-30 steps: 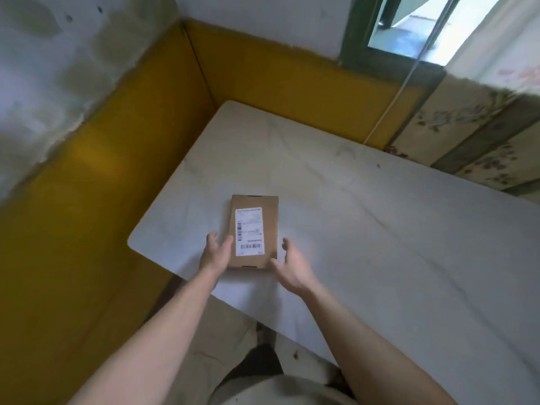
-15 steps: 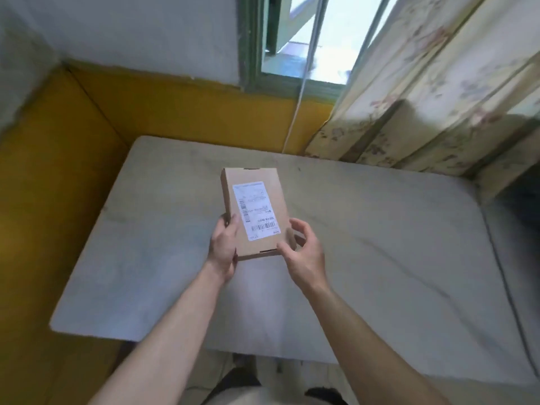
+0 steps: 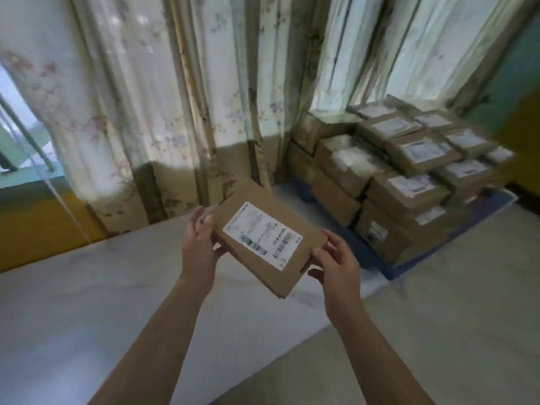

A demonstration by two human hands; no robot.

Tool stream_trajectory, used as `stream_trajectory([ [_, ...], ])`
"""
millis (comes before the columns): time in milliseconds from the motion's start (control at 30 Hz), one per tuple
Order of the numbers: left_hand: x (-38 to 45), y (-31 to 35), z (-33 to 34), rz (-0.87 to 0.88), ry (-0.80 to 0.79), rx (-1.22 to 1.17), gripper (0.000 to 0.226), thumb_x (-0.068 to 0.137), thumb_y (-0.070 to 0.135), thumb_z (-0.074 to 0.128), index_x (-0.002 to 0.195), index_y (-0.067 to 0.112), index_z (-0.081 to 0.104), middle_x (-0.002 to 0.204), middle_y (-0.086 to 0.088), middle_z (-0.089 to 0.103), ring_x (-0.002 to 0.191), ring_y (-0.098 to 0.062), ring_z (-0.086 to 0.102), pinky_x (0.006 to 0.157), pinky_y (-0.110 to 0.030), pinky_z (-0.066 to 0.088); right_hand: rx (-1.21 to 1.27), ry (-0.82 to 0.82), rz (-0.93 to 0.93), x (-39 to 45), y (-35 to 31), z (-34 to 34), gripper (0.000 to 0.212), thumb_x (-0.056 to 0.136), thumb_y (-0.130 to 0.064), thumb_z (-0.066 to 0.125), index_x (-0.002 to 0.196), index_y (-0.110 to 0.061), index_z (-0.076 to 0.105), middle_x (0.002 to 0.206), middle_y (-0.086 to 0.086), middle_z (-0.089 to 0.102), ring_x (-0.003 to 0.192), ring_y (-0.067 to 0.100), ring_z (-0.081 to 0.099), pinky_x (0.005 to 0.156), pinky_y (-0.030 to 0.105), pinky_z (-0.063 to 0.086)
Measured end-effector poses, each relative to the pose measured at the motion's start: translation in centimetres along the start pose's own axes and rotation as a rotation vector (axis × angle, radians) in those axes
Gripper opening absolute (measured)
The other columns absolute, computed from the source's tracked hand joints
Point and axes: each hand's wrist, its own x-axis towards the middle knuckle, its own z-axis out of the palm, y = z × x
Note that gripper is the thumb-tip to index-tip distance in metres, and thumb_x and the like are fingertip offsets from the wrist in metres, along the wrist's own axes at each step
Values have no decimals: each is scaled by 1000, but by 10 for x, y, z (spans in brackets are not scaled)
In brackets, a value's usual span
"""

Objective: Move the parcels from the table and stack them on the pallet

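Above the table (image 3: 87,302), both hands, left hand (image 3: 198,247) and right hand (image 3: 336,264), grip the flat parcel (image 3: 271,238) by its short ends; it looks light and stiff.

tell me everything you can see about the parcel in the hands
The parcel is a flat, thin brown cardboard box, closed, with a white shipping label bearing barcodes on its upper face. It is held in the air above the table, tilted and turned diagonally. The left hand grips its far-left end and the right hand its near-right end.
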Motion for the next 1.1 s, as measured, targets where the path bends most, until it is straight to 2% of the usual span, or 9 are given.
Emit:
stream_trajectory([
  [200, -39, -41, 149, 9, -171, 111, 15, 107, 23, 47, 115, 22, 60, 104, -2, 70, 95, -19, 69, 71, -34, 59, 125, 378, -96, 38, -38, -139, 22, 92, -19, 76, 109, -19, 63, 101, 5, 73, 91, 19, 73, 67, 23, 59],
  [300, -46, -58, 207, 31, -220, 173, 11, 107, 22, 48, 112, 19, 57, 109, -7, 68, 97, -22, 70, 75, -39, 62, 117, 422, -120, 64, -50, -191, 9, 92, -18, 76, 99, -16, 70, 94, 5, 76, 91, 25, 73, 76, 35, 62],
  [400, -43, -78, 256, 60, -250, 250, 13, 106, 25, 51, 103, 14, 58, 105, -13, 66, 96, -26, 67, 74, -37, 60, 89, 454, -129, 88, -54, -233, 21, 92, -17, 75, 112, -21, 71, 109, 0, 74, 103, 20, 71, 84, 35, 61],
  [467, -37, -88, 290, 84, -269, 300, 21, 105, 30, 54, 96, 11, 58, 94, -8, 61, 87, -21, 60, 71, -33, 52, 48, 471, -144, 107, -61, -255, 35, 94, -18, 73, 128, -24, 66, 123, -5, 68, 108, 10, 67, 80, 22, 57],
  [667, -1, -109, 393, 131, -361, 304, 25, 102, 36, 59, 91, 14, 60, 91, -2, 66, 85, -19, 63, 73, -35, 51, -12, 481, -178, 189, -90, -314, 43, 99, -18, 64, 141, -29, 59, 130, -12, 63, 98, -10, 63, 69, 12, 53],
  [733, 11, -114, 428, 120, -372, 314, 25, 102, 36, 58, 94, 13, 61, 94, -2, 68, 86, -15, 67, 73, -30, 54, -32, 493, -191, 221, -107, -334, 43, 99, -17, 64, 141, -30, 59, 131, -12, 64, 103, -4, 64, 74, 16, 56],
  [833, 31, -117, 480, 132, -397, 343, 26, 102, 35, 58, 90, 12, 60, 87, -1, 68, 80, -14, 66, 66, -22, 52, -51, 503, -209, 267, -134, -362, 39, 99, -18, 65, 134, -33, 62, 128, -14, 65, 116, 10, 63, 96, 38, 58],
  [967, 58, -113, 527, 142, -428, 367, 30, 101, 40, 60, 91, 11, 61, 93, -15, 68, 83, -26, 68, 71, -42, 54, -10, 505, -190, 333, -154, -386, 29, 96, -21, 69, 120, -38, 65, 122, -14, 68, 118, 14, 65, 98, 48, 57],
  [1100, 93, -110, 562, 234, -316, 456, 27, 102, 27, 59, 90, 4, 58, 83, -9, 64, 71, -10, 62, 56, -17, 47, 42, 399, -162, 408, -161, -389, 25, 95, -18, 70, 108, -39, 65, 115, -13, 69, 112, 13, 66, 96, 48, 58],
])
